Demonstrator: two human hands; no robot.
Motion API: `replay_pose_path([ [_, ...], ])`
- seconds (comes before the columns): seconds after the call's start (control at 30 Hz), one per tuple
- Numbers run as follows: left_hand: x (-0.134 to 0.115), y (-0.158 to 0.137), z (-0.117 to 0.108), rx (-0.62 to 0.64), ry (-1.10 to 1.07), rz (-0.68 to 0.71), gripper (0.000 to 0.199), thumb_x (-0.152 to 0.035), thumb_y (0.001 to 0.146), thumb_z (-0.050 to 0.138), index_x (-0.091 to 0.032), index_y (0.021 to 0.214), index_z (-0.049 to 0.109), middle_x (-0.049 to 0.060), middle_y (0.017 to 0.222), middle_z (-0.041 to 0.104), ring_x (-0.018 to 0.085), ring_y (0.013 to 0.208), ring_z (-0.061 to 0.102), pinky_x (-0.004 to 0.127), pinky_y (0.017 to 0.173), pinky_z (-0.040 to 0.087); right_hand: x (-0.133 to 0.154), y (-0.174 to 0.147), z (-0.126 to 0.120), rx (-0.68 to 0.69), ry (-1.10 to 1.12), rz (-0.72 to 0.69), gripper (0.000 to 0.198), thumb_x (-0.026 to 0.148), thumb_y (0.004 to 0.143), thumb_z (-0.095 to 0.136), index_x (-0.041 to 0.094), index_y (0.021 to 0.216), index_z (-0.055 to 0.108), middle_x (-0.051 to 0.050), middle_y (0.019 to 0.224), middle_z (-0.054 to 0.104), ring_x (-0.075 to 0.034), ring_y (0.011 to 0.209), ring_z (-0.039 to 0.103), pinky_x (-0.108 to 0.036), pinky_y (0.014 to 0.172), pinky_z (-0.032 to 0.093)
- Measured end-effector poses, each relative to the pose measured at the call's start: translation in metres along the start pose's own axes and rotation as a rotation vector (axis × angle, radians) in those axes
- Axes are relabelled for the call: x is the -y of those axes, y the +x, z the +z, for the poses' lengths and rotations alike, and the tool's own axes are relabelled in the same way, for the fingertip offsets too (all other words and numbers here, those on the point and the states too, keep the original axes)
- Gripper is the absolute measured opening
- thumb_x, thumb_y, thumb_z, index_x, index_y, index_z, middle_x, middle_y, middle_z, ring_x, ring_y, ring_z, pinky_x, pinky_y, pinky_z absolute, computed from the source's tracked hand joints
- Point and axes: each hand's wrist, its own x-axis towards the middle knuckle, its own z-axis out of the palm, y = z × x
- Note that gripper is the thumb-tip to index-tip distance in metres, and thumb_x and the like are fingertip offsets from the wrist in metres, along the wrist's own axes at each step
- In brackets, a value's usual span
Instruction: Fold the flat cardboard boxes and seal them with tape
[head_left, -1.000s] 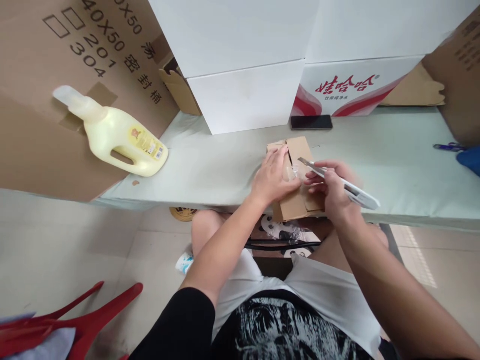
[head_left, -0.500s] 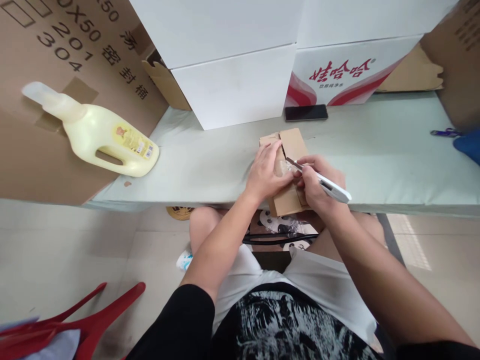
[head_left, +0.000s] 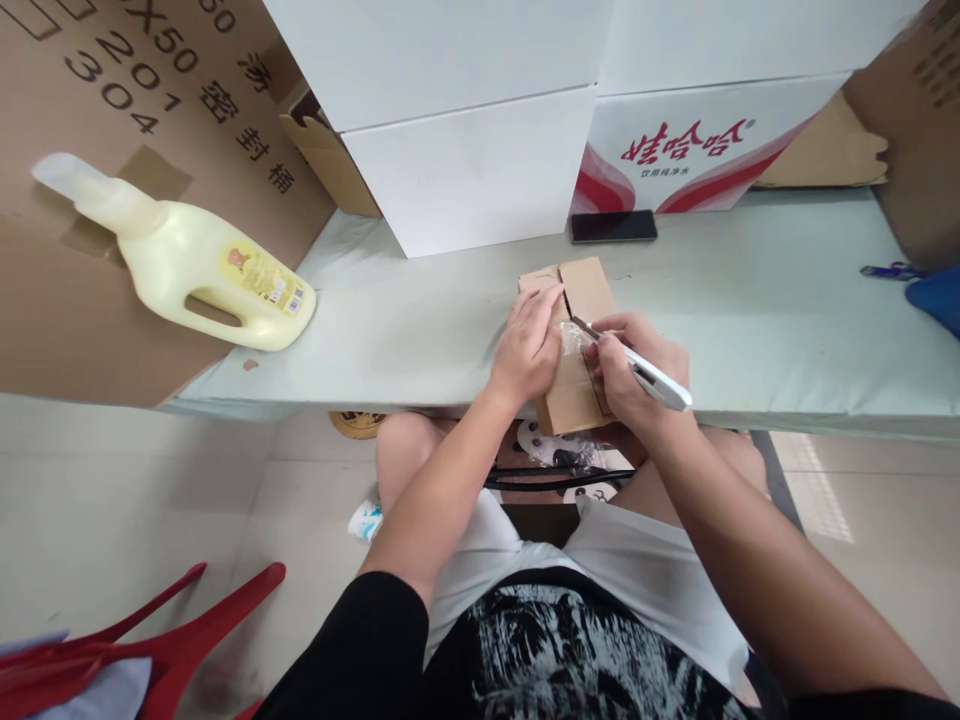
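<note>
A small brown cardboard box [head_left: 576,392] lies at the table's near edge, a seam between its top flaps. My left hand [head_left: 527,343] grips its left side, fingers stretched over the top and thumb close to them. In my right hand [head_left: 637,365] is a white utility knife [head_left: 660,384], held like a pen. Its blade tip meets the seam near the middle of the box, beside a crumpled bit of clear tape [head_left: 574,337]. The fingers of my right hand partly cover the box's right side.
Behind the box lie a black phone [head_left: 613,226] and stacked white cartons [head_left: 472,165]. A pale yellow detergent bottle [head_left: 217,270] rests at the left against a big brown carton [head_left: 45,250]. A blue item [head_left: 936,302] sits at the far right of the green-covered table [head_left: 750,330].
My left thumb has drawn back from across the box toward my fingers, baring the tape. The knife and my right hand have shifted only slightly at the seam.
</note>
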Motion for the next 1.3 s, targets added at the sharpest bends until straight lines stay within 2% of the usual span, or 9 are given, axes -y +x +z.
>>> replay_pose_path([
  [0.2,-0.0004,0.0000,0.0001,-0.008,0.008,-0.002,0.050,-0.035,0.101,0.033,-0.021,0.148,0.044,0.010,0.156,0.053,0.028,0.152,0.037,0.051,0.129,0.028,0.0014,0.0012,0.0006,-0.009,-0.031,-0.054,0.027,0.042,0.090,0.050,0.024,0.100,0.069,-0.004,0.077,0.077,-0.020,0.062,0.067,-0.035,0.066,0.051],
  [0.43,-0.0023,0.0005,-0.0010,0.003,0.032,-0.004,0.050,-0.033,0.102,0.031,-0.020,0.148,0.044,0.011,0.155,0.053,0.027,0.152,0.037,0.050,0.129,0.029,0.0013,0.0008,0.0003,-0.013,-0.069,-0.031,0.026,0.040,0.088,0.051,0.024,0.098,0.069,-0.005,0.081,0.078,-0.025,0.073,0.071,-0.036,0.068,0.052],
  [0.57,-0.0031,0.0004,-0.0009,0.002,0.020,-0.014,0.051,-0.032,0.101,0.032,-0.017,0.148,0.044,0.012,0.155,0.054,0.028,0.152,0.037,0.049,0.129,0.028,0.0017,0.0007,0.0007,-0.019,-0.056,-0.041,0.027,0.041,0.088,0.050,0.024,0.097,0.069,-0.005,0.078,0.077,-0.025,0.071,0.071,-0.038,0.069,0.052],
  [0.8,-0.0048,0.0001,-0.0016,-0.004,0.002,-0.019,0.050,-0.033,0.100,0.033,-0.018,0.147,0.045,0.011,0.155,0.054,0.028,0.152,0.038,0.051,0.129,0.029,0.0025,0.0010,0.0007,-0.019,-0.070,-0.044,0.024,0.040,0.088,0.051,0.025,0.096,0.068,-0.005,0.080,0.078,-0.025,0.074,0.072,-0.036,0.067,0.051],
  [1.0,-0.0039,0.0006,-0.0014,-0.007,0.014,-0.012,0.050,-0.033,0.100,0.032,-0.021,0.147,0.045,0.010,0.155,0.054,0.027,0.152,0.039,0.051,0.129,0.028,-0.0002,0.0011,0.0004,-0.034,-0.055,-0.054,0.024,0.039,0.087,0.050,0.025,0.095,0.067,-0.004,0.073,0.075,-0.023,0.068,0.069,-0.036,0.067,0.051],
  [1.3,-0.0023,0.0001,0.0008,-0.018,0.014,-0.026,0.051,-0.035,0.101,0.032,-0.018,0.147,0.046,0.012,0.155,0.054,0.029,0.151,0.039,0.052,0.128,0.029,0.0055,0.0026,-0.0003,-0.009,-0.127,-0.080,0.028,0.042,0.086,0.050,0.025,0.095,0.070,-0.005,0.078,0.077,-0.025,0.071,0.069,-0.034,0.064,0.047],
])
